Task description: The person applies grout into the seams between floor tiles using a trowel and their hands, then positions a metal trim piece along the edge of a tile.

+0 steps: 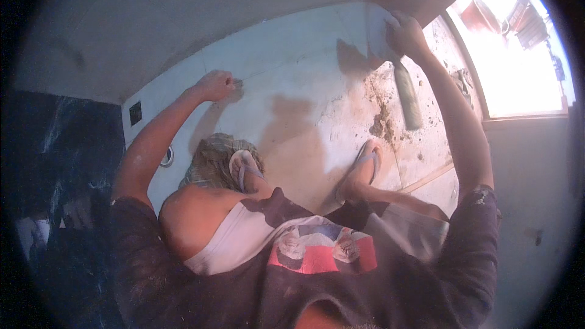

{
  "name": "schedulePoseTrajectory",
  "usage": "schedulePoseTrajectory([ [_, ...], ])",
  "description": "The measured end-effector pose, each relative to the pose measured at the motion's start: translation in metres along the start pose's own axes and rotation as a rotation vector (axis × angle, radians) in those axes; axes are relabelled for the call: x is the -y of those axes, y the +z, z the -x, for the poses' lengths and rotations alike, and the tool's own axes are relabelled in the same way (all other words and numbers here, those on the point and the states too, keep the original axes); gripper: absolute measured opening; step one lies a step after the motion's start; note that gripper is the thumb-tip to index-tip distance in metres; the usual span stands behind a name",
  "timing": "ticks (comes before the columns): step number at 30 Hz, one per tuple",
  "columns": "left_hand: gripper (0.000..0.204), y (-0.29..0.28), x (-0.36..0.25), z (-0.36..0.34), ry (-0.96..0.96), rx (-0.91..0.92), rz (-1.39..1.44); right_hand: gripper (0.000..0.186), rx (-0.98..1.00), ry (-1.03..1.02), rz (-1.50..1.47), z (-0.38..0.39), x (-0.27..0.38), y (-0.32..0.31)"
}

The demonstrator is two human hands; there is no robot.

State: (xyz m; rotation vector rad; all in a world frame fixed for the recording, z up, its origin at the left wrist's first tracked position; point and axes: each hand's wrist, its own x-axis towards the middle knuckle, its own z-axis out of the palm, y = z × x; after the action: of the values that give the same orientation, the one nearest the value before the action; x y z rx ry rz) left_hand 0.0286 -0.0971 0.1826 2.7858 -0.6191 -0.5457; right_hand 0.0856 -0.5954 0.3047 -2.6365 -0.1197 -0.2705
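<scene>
High on the right, my right hand [407, 36] grips a pale flat-bladed tool [381, 31] at the upper edge of the pale boards. Just below it is a long olive-green object [407, 97]; I cannot tell whether it joins the tool. My left hand [216, 85] is closed at the left middle of the boards [268, 67], beside its shadow; what it holds, if anything, is unclear. Dark dirt or crumbs [382, 122] speckle the boards on the right.
My sandalled feet [365, 158] are on the boards, the left on a crumpled cloth [213, 152]. A grey wall [146, 24] rises beyond. Left are a dark panel [67, 164] and a small round fitting [167, 156]; right, a bright opening [499, 79] with red containers [478, 17].
</scene>
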Motion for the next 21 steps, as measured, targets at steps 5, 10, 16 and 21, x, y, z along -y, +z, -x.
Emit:
schedulePoseTrajectory([
  [5, 0.028, -0.008, -0.024, -0.059, 0.000, 0.104, -0.086, 0.037, -0.110, 0.013, 0.099, -0.042, -0.007, 0.019],
  [10, 0.033, 0.049, 0.009, -0.073, 0.070, -0.105, -0.072, 0.037, 0.010, 0.198, 0.130, -0.030, -0.029, 0.028],
  [16, 0.036, 0.136, 0.119, -0.074, -0.272, 0.000, -0.154, 0.030, -0.028, -0.442, 0.552, -0.020, -0.079, 0.015],
  [21, 0.035, 0.156, 0.216, -0.026, -0.542, -0.027, -0.040, 0.019, 0.224, -0.370, 0.810, 0.003, -0.021, 0.002],
])
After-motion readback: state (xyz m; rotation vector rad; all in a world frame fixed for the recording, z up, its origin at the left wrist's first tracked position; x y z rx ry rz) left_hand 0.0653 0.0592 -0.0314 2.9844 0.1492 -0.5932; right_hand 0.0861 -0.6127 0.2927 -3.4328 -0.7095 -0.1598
